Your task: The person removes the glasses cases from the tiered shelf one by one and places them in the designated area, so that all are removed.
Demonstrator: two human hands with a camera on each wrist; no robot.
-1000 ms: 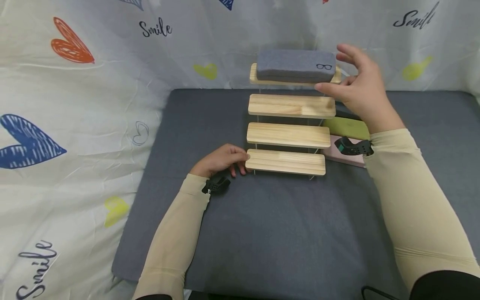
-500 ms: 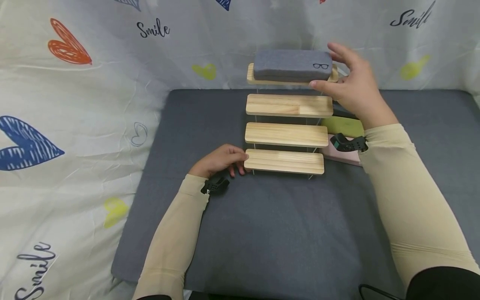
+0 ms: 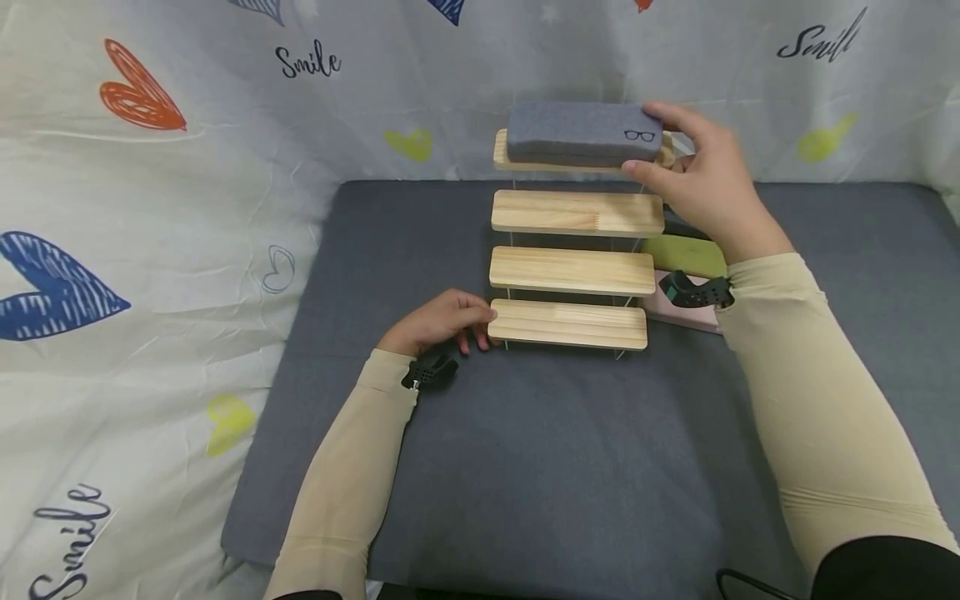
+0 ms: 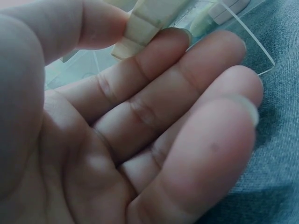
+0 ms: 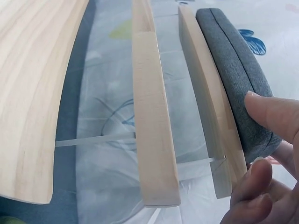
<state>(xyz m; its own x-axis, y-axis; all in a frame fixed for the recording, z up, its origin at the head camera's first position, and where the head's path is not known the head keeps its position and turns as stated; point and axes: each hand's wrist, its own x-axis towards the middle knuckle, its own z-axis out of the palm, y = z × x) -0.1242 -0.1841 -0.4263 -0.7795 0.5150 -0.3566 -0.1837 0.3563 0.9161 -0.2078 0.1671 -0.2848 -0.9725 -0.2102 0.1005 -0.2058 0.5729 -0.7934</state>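
Observation:
On the top board of a stepped wooden rack [image 3: 577, 212] lies a grey glasses case [image 3: 562, 133], its right end marked with a small spectacles print. My right hand [image 3: 701, 179] pinches that end, thumb in front and forefinger at the back edge. In the right wrist view the thumb [image 5: 275, 114] presses on the case [image 5: 231, 79], while other fingers curl near the end of the board below it. My left hand [image 3: 438, 321] pinches the left end of the lowest board [image 3: 570, 323] between thumb and forefinger; the left wrist view shows this board end [image 4: 142, 30].
Right of the rack, partly under my right forearm, lie a green case [image 3: 686, 254], a pink case [image 3: 682, 310] and a dark case [image 3: 677, 222]. Thin clear supports link the rack's boards. A printed curtain [image 3: 420, 92] hangs behind the grey cloth-covered table [image 3: 525, 467].
My right hand has moved left onto the case's end, and its raised forefinger has come down to the back edge. The case and my left hand have stayed in place.

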